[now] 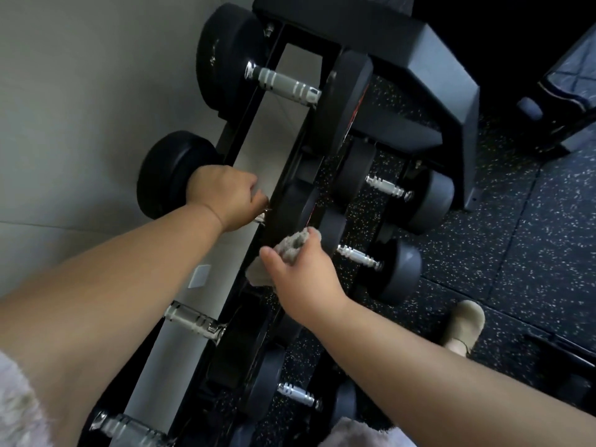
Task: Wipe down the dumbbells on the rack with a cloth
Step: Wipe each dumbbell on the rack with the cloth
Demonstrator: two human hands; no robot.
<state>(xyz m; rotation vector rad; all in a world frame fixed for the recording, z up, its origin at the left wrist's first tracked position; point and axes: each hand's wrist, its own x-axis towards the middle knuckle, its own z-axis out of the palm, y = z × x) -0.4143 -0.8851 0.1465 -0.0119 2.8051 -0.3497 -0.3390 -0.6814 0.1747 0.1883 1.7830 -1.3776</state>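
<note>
A person leans over a dumbbell rack (pixel 238 124). Their left hand (pixel 225 196) is curled round the handle of one dumbbell (pixel 167 179) on the top rail. Their right hand (pixel 303 279), just below the left, pinches a bunched grey cloth (pixel 293 245) between thumb and fingers against that dumbbell's near black end. To wipe well, I'd say hold the left grip firm so the weight cannot roll, spread the cloth flatter, and work round the whole end before the handle. More dumbbells (pixel 396 269) sit lower, just beyond the right hand.
</note>
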